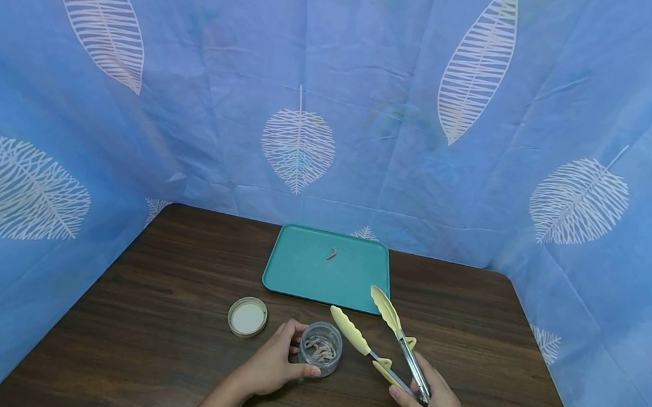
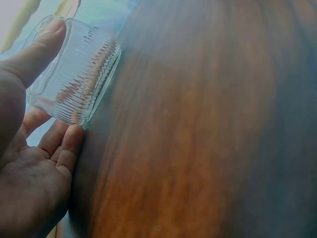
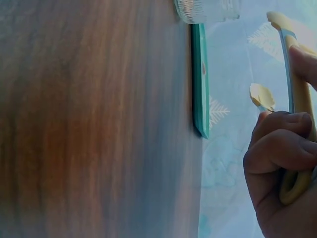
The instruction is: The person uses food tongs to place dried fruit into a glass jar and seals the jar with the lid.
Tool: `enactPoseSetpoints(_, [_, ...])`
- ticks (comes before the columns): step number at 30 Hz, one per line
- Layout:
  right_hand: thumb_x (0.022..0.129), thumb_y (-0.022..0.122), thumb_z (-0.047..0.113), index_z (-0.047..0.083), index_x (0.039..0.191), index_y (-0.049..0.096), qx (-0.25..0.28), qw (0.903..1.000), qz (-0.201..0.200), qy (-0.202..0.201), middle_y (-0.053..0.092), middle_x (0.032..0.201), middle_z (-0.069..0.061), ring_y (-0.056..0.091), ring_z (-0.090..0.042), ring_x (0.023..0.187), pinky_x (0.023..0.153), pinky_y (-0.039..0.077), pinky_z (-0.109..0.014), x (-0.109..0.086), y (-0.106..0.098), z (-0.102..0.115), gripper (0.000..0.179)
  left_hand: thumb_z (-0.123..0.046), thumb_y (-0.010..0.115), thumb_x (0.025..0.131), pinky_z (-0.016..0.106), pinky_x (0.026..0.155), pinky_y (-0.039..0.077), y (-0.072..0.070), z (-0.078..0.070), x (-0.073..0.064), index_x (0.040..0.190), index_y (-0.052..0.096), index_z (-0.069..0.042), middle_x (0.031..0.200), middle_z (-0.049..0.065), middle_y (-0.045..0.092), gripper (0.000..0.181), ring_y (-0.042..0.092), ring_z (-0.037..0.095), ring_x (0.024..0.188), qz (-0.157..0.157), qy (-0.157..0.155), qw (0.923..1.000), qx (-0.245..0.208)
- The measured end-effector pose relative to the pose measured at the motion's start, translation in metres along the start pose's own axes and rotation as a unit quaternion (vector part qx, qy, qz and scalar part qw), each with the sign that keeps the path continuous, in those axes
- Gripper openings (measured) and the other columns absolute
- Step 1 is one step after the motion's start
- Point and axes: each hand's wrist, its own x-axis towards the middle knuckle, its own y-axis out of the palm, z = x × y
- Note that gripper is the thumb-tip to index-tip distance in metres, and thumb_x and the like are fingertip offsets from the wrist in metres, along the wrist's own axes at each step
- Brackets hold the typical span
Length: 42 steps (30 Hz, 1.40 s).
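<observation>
My left hand (image 1: 273,364) holds a clear ribbed jar (image 1: 336,361) on the table, with the thumb at its near side and fingers behind. Inside lie several pinkish, worm-like pieces (image 1: 320,349). In the left wrist view, the thumb lies along the jar's (image 2: 74,59) wall. My right hand (image 1: 439,404) grips metal tongs (image 1: 417,373) with pale yellow scalloped tips; the tips are spread apart with nothing between them, just right of the jar. In the right wrist view, curled fingers (image 3: 282,148) wrap the tongs' handle. One small pinkish piece (image 1: 331,254) lies on a teal tray (image 1: 297,271).
A round lid (image 1: 247,318) with a white inside lies on the table left of the jar. The tray stands at the back of the dark wooden table (image 1: 150,317). Blue curtains (image 1: 225,93) with white leaf prints hang behind and at both sides.
</observation>
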Motion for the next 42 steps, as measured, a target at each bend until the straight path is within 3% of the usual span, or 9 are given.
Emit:
enactPoseSetpoints(9, [0.094, 0.085, 0.047, 0.009, 0.166, 0.04, -0.001, 1.0, 0.008, 0.003, 0.053, 0.097, -0.002, 0.041, -0.013, 0.068, 0.057, 0.037, -0.028, 0.016, 0.006, 0.01, 0.093, -0.033, 0.091, 0.091, 0.039, 0.104, 0.055, -0.001, 0.001, 0.0, 0.147, 0.048, -0.01, 0.144, 0.013, 0.054, 0.074, 0.058, 0.024, 0.124, 0.003, 0.0, 1.0, 0.002])
enactPoseSetpoints(16, [0.097, 0.083, 0.038, 0.004, 0.155, 0.053, 0.006, 0.9994, -0.002, -0.035, 0.049, 0.083, 0.0, 0.04, -0.012, 0.065, 0.058, 0.037, -0.026, 0.034, 0.008, 0.019, 0.074, -0.034, 0.091, 0.09, 0.038, 0.104, 0.055, -0.001, 0.002, 0.0, 0.147, 0.048, -0.009, 0.144, 0.013, 0.054, 0.075, 0.059, 0.025, 0.124, 0.003, 0.001, 1.0, 0.001])
enactPoseSetpoints(23, [0.098, 0.081, 0.043, 0.006, 0.156, 0.052, -0.042, 0.9967, -0.013, -0.069, 0.054, 0.087, -0.002, 0.045, -0.016, 0.071, 0.061, 0.038, -0.029, 0.054, 0.006, 0.032, 0.074, -0.039, 0.09, 0.091, 0.036, 0.104, 0.055, -0.002, 0.005, 0.002, 0.147, 0.048, -0.01, 0.145, 0.013, 0.054, 0.076, 0.06, 0.025, 0.125, 0.004, 0.0, 1.0, 0.008])
enactPoseSetpoints(26, [0.098, 0.079, 0.049, 0.006, 0.159, 0.05, -0.066, 0.9951, -0.016, -0.072, 0.062, 0.095, -0.006, 0.053, -0.019, 0.079, 0.066, 0.044, -0.033, 0.062, 0.006, 0.035, 0.08, -0.039, 0.09, 0.091, 0.035, 0.103, 0.055, -0.002, 0.006, 0.003, 0.147, 0.048, -0.01, 0.144, 0.013, 0.054, 0.076, 0.059, 0.025, 0.124, 0.005, 0.002, 1.0, 0.008])
enactPoseSetpoints(29, [0.099, 0.078, 0.052, 0.003, 0.162, 0.045, -0.081, 0.9934, -0.016, -0.079, 0.071, 0.119, -0.018, 0.069, -0.026, 0.096, 0.076, 0.058, -0.044, 0.07, 0.007, 0.036, 0.086, -0.039, 0.09, 0.091, 0.033, 0.103, 0.054, -0.002, 0.006, 0.003, 0.147, 0.048, -0.01, 0.144, 0.013, 0.054, 0.076, 0.058, 0.024, 0.124, 0.006, -0.002, 1.0, 0.007])
enactPoseSetpoints(31, [0.1, 0.076, 0.052, 0.001, 0.164, 0.041, -0.09, 0.9924, -0.016, -0.083, 0.067, 0.138, -0.026, 0.074, -0.033, 0.109, 0.086, 0.061, -0.053, 0.076, 0.008, 0.038, 0.089, -0.039, 0.09, 0.091, 0.034, 0.102, 0.054, -0.002, 0.006, 0.003, 0.147, 0.048, -0.01, 0.144, 0.013, 0.053, 0.076, 0.058, 0.024, 0.123, 0.006, -0.001, 1.0, 0.007])
enactPoseSetpoints(33, [0.101, 0.075, 0.051, -0.002, 0.165, 0.039, -0.099, 0.991, -0.017, -0.088, 0.063, 0.146, -0.029, 0.074, -0.034, 0.115, 0.09, 0.061, -0.055, 0.082, 0.009, 0.04, 0.09, -0.039, 0.09, 0.091, 0.034, 0.102, 0.054, -0.002, 0.006, 0.003, 0.147, 0.048, -0.009, 0.144, 0.013, 0.053, 0.076, 0.058, 0.024, 0.123, 0.006, -0.002, 1.0, 0.006])
enactPoseSetpoints(38, [0.102, 0.075, 0.049, -0.005, 0.165, 0.037, -0.125, 0.987, -0.024, -0.098, 0.067, 0.134, -0.027, 0.07, -0.034, 0.109, 0.085, 0.058, -0.052, 0.097, 0.011, 0.048, 0.09, -0.039, 0.09, 0.09, 0.034, 0.102, 0.054, -0.002, 0.005, 0.003, 0.147, 0.049, -0.01, 0.144, 0.012, 0.054, 0.076, 0.058, 0.023, 0.124, 0.006, -0.006, 1.0, 0.003])
enactPoseSetpoints(42, [0.103, 0.074, 0.047, -0.006, 0.164, 0.037, -0.142, 0.9842, -0.028, -0.103, 0.062, 0.145, -0.031, 0.067, -0.046, 0.126, 0.1, 0.057, -0.062, 0.107, 0.014, 0.052, 0.089, -0.038, 0.091, 0.09, 0.034, 0.103, 0.054, -0.002, 0.005, 0.002, 0.146, 0.049, -0.01, 0.144, 0.012, 0.054, 0.075, 0.058, 0.023, 0.124, 0.005, -0.006, 1.0, 0.002])
